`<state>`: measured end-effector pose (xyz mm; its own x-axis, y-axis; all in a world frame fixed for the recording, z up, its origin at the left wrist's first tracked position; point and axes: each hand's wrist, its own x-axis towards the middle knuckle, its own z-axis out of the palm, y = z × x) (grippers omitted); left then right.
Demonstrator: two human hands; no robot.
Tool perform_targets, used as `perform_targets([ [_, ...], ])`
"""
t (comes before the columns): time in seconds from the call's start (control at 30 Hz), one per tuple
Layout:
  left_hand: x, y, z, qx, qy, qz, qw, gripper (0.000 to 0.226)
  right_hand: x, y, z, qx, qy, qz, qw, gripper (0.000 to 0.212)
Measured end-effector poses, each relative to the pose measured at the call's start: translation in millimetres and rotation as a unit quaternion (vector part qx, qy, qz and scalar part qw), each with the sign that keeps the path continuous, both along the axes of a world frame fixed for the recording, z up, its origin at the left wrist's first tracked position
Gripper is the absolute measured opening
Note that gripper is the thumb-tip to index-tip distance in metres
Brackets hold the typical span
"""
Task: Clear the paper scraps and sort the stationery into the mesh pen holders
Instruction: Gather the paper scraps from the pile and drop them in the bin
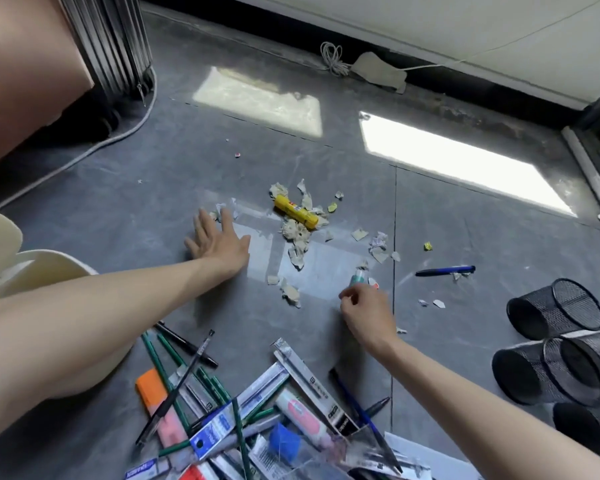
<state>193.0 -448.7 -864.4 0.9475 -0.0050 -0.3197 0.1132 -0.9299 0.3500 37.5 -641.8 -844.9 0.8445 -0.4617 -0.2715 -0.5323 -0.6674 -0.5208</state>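
At the far left stands a smooth cream plastic bin (54, 268) with a rounded rim. The left hand (219, 242) lies flat on the grey stone-look floor (125, 209), fingers straight and spread, holding nothing, its fingertips beside torn scraps. Below it sprawls a stationery pile (243, 420): thin green pencils, black pens, glossy refill packets. Crumpled beige paper scraps (297, 240) cluster mid-floor around a yellow cylindrical glue stick (296, 212). The right hand (368, 315) has curled fingers at a blurred small teal tube (355, 278); whether it pinches it I cannot tell. Further right lies a blue pen (445, 270), then black wire-mesh pen holders (556, 310) tipped on their sides.
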Motion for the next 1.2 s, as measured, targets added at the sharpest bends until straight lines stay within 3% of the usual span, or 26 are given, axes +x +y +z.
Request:
perform_targets([
  [0.17, 19.3, -14.2, -29.6, -0.004, -0.006, -0.023, 1.000, 0.070, 63.0, -11.6, 0.9, -0.089, -0.048, 0.055, 0.993, 0.026],
  [0.27, 10.5, -22.9, -43.1, 0.005, -0.057, -0.231, 0.971, 0.064, 96.4, -5.9, -1.1, -0.100, -0.074, 0.074, 0.990, 0.025],
  [0.33, 2.5, -24.5, -44.0, -0.073, -0.098, -0.367, 0.922, 0.056, 118.1, 0.8, -2.5, -0.107, -0.093, 0.083, 0.986, 0.025],
  [0.37, 0.2, -24.9, -43.2, -0.119, -0.128, -0.388, 0.905, 0.051, 128.5, 4.0, -3.4, -0.109, -0.098, 0.087, 0.985, 0.025],
  [0.4, 1.6, -25.2, -43.3, -0.148, -0.170, -0.379, 0.898, 0.046, 139.0, 6.8, -4.8, -0.107, -0.095, 0.091, 0.986, 0.027],
  [0.47, 11.6, -28.2, -46.0, -0.141, -0.254, -0.282, 0.914, 0.038, 155.8, 10.5, -9.0, -0.106, -0.073, 0.094, 0.987, 0.027],
  [0.53, 32.1, -32.6, -45.6, -0.119, -0.248, -0.168, 0.947, 0.038, 166.7, 12.0, -12.9, -0.123, -0.052, 0.085, 0.987, 0.024],
  [0.6, 55.5, -36.1, -43.5, -0.114, -0.210, -0.116, 0.964, 0.047, 169.5, 13.0, -16.0, -0.133, -0.038, 0.078, 0.987, 0.020],
  [0.77, 100.6, -58.8, -44.6, -0.111, -0.063, -0.172, 0.977, 0.055, 153.0, 2.5, -25.3, -0.116, -0.038, 0.090, 0.988, 0.018],
  [0.87, 95.2, -77.5, -41.8, -0.181, -0.088, -0.236, 0.951, 0.045, 135.3, -17.7, -27.4, -0.078, -0.090, 0.003, 0.993, 0.024],
  [0.97, 79.7, -89.6, -36.4, -0.252, -0.170, -0.228, 0.925, 0.037, 122.1, -43.1, -27.0, -0.062, -0.131, -0.055, 0.988, 0.025],
  [1.07, 93.7, -99.4, -38.8, -0.208, -0.222, -0.194, 0.933, 0.032, 108.1, -66.0, -24.5, -0.064, -0.138, -0.081, 0.985, 0.022],
  [1.2, 125.5, -103.6, -50.1, -0.103, -0.122, -0.118, 0.980, 0.052, 84.1, -84.0, -23.4, -0.075, -0.127, -0.083, 0.985, 0.020],
])
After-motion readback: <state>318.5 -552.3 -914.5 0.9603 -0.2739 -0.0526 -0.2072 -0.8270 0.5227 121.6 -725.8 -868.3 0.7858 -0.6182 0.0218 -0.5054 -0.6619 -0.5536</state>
